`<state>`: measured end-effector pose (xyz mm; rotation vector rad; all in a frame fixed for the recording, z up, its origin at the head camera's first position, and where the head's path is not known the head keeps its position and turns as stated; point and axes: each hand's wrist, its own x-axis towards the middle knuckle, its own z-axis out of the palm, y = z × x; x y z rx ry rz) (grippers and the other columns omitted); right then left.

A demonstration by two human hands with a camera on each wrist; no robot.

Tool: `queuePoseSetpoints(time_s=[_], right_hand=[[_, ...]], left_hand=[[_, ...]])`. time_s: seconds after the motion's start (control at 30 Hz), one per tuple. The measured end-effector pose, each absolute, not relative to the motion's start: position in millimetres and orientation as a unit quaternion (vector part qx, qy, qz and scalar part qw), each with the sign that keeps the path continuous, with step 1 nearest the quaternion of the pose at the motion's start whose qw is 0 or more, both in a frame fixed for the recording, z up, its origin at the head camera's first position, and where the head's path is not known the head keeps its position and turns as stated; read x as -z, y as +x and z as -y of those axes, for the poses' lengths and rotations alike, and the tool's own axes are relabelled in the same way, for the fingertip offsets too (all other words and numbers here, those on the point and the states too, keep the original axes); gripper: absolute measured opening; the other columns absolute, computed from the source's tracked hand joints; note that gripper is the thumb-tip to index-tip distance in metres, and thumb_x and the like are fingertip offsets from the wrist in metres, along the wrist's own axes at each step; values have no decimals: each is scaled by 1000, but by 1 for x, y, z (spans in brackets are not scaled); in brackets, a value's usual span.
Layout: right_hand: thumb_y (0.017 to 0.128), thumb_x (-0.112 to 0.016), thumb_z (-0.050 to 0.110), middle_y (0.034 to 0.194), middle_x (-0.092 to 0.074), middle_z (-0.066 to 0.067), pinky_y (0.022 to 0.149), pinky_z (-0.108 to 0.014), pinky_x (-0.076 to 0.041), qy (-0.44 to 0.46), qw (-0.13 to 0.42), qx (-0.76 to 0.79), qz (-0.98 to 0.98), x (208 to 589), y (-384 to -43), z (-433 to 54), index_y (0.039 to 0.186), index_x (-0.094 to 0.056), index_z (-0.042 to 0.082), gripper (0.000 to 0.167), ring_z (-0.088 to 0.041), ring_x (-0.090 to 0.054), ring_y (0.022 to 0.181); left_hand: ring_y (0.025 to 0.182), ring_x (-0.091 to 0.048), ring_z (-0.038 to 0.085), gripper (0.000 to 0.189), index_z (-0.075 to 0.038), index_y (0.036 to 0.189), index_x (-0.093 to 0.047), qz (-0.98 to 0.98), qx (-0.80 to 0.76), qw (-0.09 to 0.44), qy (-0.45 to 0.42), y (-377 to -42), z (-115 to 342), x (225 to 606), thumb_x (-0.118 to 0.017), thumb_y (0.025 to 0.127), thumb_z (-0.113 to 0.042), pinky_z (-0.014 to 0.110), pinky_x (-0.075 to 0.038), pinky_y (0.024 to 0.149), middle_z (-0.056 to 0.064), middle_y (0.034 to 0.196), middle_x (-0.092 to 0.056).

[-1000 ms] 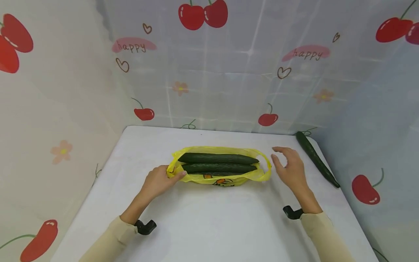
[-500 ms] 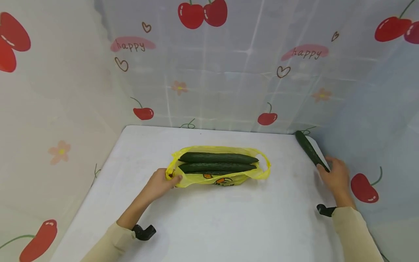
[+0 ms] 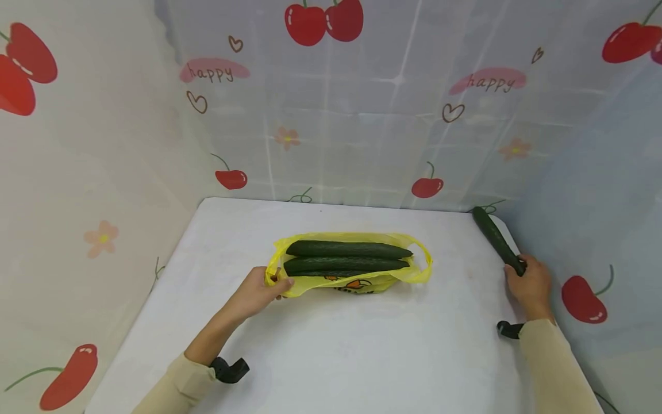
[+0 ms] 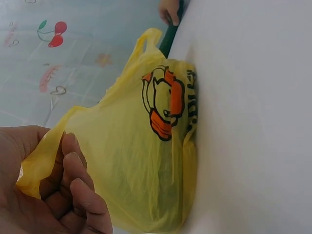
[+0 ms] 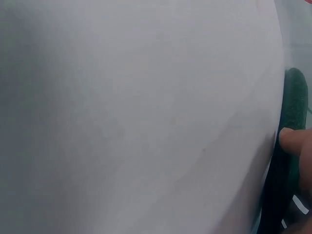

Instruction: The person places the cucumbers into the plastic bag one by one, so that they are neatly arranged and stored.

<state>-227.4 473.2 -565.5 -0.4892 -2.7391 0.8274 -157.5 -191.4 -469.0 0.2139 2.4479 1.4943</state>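
A yellow plastic bag (image 3: 309, 284) lies on the table with its mouth open, and several dark green cucumbers (image 3: 349, 249) lie side by side inside. My left hand (image 3: 257, 294) grips the bag's left handle; in the left wrist view the handle (image 4: 48, 155) passes between thumb and curled fingers. An orange and black cartoon print (image 4: 165, 105) shows on the bag's side. Over at the right table edge, my right hand (image 3: 531, 287) holds the near end of another cucumber (image 3: 491, 233). In the right wrist view the thumb lies along this cucumber (image 5: 295, 97).
The white table (image 3: 362, 356) runs to a rounded far right corner. Patterned curtains (image 3: 362, 115) with cherries and hearts close off the back and both sides. A black wrist mount (image 3: 230, 370) sits on the left wrist, with another mount (image 3: 510, 329) on the right.
My right hand has gone from beside the bag to the right edge and taken hold of the cucumber there. The left hand has shifted slightly, still gripping the bag's handle.
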Motion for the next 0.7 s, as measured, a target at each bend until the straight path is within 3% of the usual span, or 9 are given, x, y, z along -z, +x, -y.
queuePoseSetpoints(time_s=[0.37,0.7], right_hand=[[108,-54,12,143,-53,-45,113,-73,-40,-196,117,-278,933,559,-234,-463,149,-47,-14,49,-62,-51,131],[107,-50,9,140,-54,-47,113,-73,-38,-170,155,-308,923,551,-235,-457,147,-48,-17,47,-63,-50,131]], left_hand=[[69,-50,17,29,-5,89,-69,-839,-523,135,71,-159,191,468,-72,102,-31,27,-44,60,7,82,-68],[70,-53,17,30,-4,89,-69,-835,-529,134,68,-159,192,467,-72,102,-31,27,-44,61,10,83,-69]])
